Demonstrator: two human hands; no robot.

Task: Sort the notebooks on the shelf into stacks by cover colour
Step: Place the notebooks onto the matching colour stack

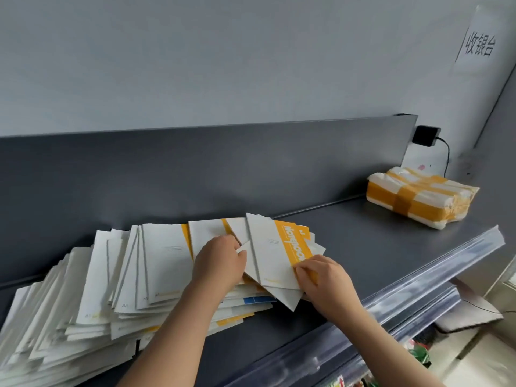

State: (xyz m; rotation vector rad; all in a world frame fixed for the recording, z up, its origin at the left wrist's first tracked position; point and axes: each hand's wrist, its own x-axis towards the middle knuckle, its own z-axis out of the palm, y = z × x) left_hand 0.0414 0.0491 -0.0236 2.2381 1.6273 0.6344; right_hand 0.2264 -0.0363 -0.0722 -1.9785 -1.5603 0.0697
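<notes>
Pile of notebooks (117, 286) fanned along the shelf's (368, 247) left half, near the back edge. Left hand (220, 261) curls its fingers into the pile's right end, gripping covers. Right hand (324, 280) pinches the near corner of the top yellow-banded notebook (279, 250). Taped parcel (418, 199) at the back right corner.

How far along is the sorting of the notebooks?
Nothing looks done: no separate colour stacks show, only one mixed pile on the shelf. In hand: the right hand pinches a yellow notebook on top, the left hand grips covers beside it. Left: nearly everything, including a blue notebook lower down.
</notes>
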